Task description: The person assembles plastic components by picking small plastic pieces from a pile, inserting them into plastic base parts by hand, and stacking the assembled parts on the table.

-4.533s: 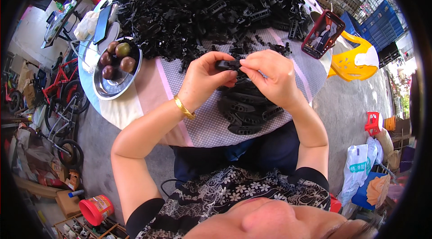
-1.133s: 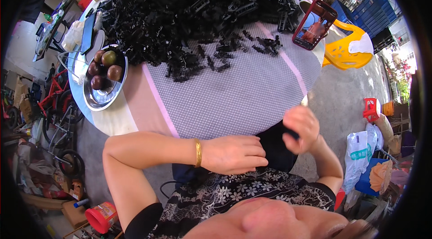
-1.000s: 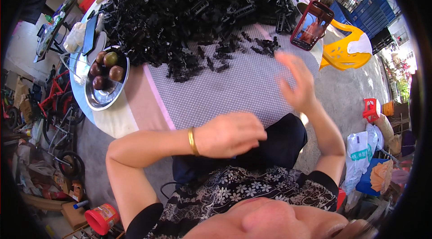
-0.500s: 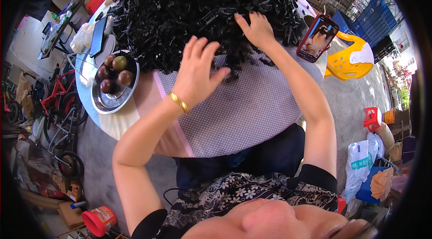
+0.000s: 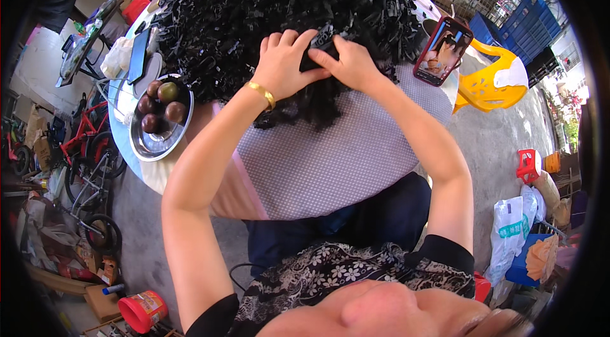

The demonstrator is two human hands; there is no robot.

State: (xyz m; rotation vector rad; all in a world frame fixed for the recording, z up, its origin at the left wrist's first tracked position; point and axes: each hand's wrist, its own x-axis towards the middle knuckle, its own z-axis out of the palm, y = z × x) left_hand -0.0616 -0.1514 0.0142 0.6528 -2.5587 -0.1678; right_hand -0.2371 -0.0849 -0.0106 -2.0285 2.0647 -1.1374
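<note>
- At far left, beyond the table, a red-framed bicycle [image 5: 76,140] stood among household clutter, apart from the seated person's work.
- A metal dish [image 5: 152,144] rested near the table's left edge, its raised rim apparently keeping five round, dark fruits [image 5: 175,112] from rolling into the parts; it sat left of both forearms, seemingly to leave them room.
- The left hand [image 5: 284,67], a gold-coloured bracelet [image 5: 262,95] at its wrist, lay against the near side of the heap with fingers spread and thumb well apart, a wide span that seemed suited to covering many loose pieces at once.
- The heap of small black plastic parts [image 5: 222,26] covered the far half of the table, apparently kept there to be within arm's reach, its near edge spilling onto the dotted tablecloth [image 5: 330,153].
- A longer black part [image 5: 323,38] showed between the hands; whether either supported it could not be told.
- The right hand [image 5: 352,65] angled in from the opposite side, its thumb close to the left one; its other fingers were partly hidden, so whether it gripped anything could not be told.
- A smartphone in a dark red case [image 5: 443,51] stood tilted at the table's right side, its lit screen seemingly turned for the person's viewing.
- Beyond it stood a yellow plastic chair [image 5: 486,89].
</note>
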